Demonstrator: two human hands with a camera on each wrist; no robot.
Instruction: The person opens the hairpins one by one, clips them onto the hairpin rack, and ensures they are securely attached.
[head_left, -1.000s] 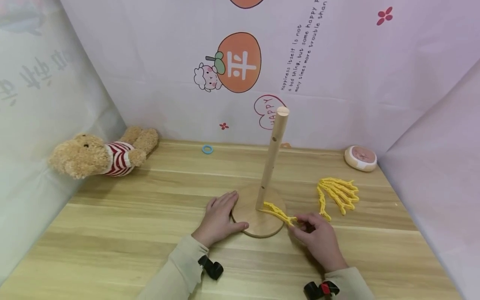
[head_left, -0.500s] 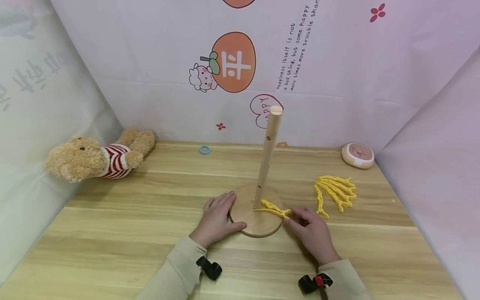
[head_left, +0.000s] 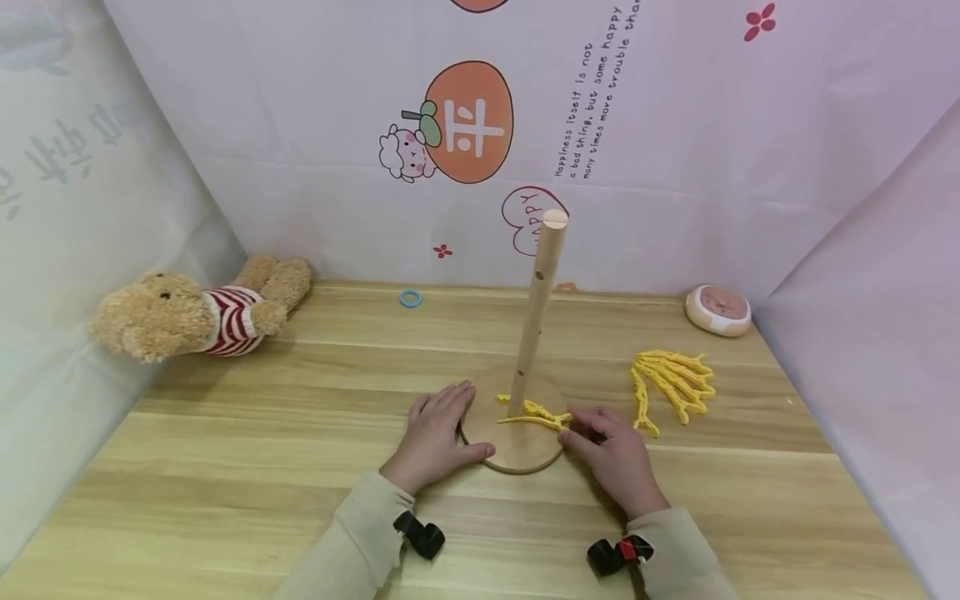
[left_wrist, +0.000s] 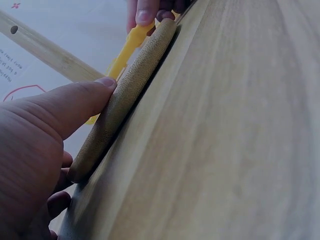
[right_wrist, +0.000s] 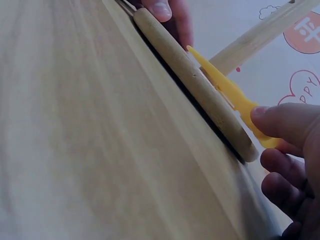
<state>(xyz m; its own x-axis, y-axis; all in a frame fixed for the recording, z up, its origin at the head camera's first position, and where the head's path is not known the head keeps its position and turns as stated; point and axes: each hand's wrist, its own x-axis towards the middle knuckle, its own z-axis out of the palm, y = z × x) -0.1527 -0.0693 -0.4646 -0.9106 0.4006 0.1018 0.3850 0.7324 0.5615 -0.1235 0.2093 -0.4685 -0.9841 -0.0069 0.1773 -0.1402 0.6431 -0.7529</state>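
Observation:
A round wooden base [head_left: 517, 457] lies on the table, with a wooden post [head_left: 542, 287] rising from it, slightly tilted in the head view. My left hand [head_left: 435, 440] holds the base at its left edge; in the left wrist view the thumb lies on the rim and the fingers curl by its side. My right hand [head_left: 621, 462] pinches the forked end of a yellow plastic branch [right_wrist: 242, 106] between thumb and fingers, at the base's right edge. The branch's prongs lie over the base, on either side of the post's foot; one tip shows behind the post.
Several more yellow branches [head_left: 678, 387] lie fanned out right of the base. A blue ring [head_left: 410, 298] and a round pink-topped object [head_left: 718, 310] are at the back edge. On the left lies a teddy bear [head_left: 206, 317] in a striped shirt. Printed cloth [head_left: 337, 125] hangs behind.
My right hand has moved left with the yellow branch, and its prongs have slid further across the base past the post. The left hand has stayed on the base.

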